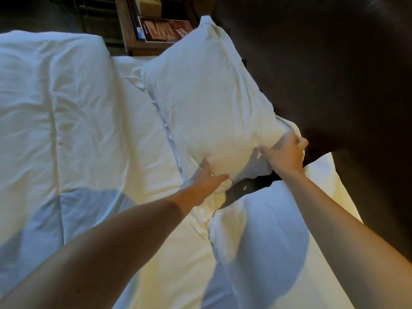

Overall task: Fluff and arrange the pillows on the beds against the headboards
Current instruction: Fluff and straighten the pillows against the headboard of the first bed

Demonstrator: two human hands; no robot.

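While the pillow (207, 103) is clamped at its near end by left hand (206, 178) and right hand (285, 152), it should be plumped evenly against the headboard (323, 63).

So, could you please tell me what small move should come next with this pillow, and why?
Probably push the far pillow back against the dark headboard: both hands, left and right, grip its near edge, and it leans tilted.

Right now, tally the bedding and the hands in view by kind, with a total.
Pillows: 2, the held pillow and the near pillow
Duvets: 1, the folded duvet
Hands: 2, the left hand and the right hand, both on the held pillow
Total: 5
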